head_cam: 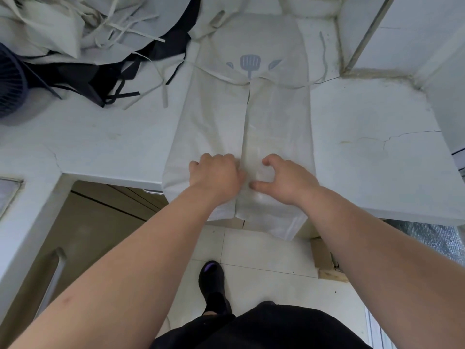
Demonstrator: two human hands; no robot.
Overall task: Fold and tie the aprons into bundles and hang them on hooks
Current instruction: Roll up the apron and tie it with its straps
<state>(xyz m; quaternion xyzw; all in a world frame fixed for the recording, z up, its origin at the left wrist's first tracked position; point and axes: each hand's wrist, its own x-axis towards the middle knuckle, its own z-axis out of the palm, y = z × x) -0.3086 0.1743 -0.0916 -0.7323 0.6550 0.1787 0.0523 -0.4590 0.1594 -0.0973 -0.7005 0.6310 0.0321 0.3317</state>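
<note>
Two flaps of the white apron [276,117] meet mid-cloth; left hand [215,175] curled, grip unclear; right hand [289,180] arched, pressing it.

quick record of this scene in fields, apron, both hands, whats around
apron: white apron with a blue spatula print, flat on the white counter, sides folded to the middle, lower end over the edge
left hand: fingers curled on the left flap, grip unclear
right hand: fingers curled on the right flap, grip unclear
nearby: pile of white and black aprons, far left
</note>
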